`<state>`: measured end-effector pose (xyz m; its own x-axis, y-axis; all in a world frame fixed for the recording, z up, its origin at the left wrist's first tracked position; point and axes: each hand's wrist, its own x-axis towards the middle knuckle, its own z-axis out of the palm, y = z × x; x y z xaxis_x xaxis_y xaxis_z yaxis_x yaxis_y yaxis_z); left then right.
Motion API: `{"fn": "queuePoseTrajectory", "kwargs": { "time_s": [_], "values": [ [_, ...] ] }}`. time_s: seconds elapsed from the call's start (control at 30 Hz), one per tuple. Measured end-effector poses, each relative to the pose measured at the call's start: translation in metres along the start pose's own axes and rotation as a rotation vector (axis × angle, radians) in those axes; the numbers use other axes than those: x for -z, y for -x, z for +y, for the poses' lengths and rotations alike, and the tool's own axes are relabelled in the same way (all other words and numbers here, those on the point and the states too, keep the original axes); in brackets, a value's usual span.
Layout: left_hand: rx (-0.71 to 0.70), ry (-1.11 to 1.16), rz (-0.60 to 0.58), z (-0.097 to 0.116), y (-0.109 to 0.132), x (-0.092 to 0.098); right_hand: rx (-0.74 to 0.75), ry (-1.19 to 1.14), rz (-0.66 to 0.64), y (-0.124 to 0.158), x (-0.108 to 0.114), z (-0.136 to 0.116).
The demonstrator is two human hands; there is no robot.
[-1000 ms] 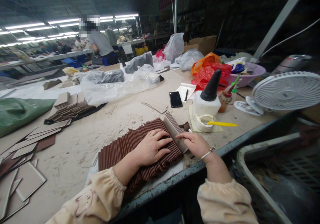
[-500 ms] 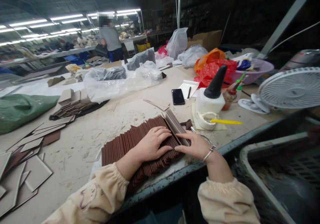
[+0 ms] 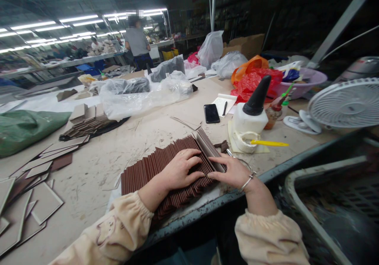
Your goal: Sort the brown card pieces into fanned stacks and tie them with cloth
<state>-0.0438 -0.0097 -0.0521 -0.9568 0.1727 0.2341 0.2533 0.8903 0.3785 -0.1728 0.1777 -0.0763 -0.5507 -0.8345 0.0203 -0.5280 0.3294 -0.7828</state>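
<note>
Fingers (image 3: 194, 163) of left hand (image 3: 179, 172) spread flat on fanned row of brown card pieces (image 3: 154, 166), lower centre of frame. Right hand (image 3: 232, 171) fingers together, pinching grey-faced end piece (image 3: 209, 148) at the row's right. Scuffed counter (image 3: 97, 166) beneath.

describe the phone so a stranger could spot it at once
From the white fan on the right, go left past the glue bottle with the black cone cap. The phone lies flat beside a white notepad, the only glossy black slab there.
</note>
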Motion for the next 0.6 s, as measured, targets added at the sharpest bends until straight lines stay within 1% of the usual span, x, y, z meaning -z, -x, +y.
{"fn": "queuePoseTrajectory", "kwargs": {
  "time_s": [0.27,0.6],
  "values": [
    [-0.003,0.004,0.000,0.0002,-0.0007,0.0006,0.004,-0.009,-0.019,0.0006,0.0012,-0.0010],
    [-0.038,0.014,0.045,-0.0032,0.0021,-0.0028,0.031,0.007,-0.012,0.0006,0.0012,-0.0039]
  ]
}}
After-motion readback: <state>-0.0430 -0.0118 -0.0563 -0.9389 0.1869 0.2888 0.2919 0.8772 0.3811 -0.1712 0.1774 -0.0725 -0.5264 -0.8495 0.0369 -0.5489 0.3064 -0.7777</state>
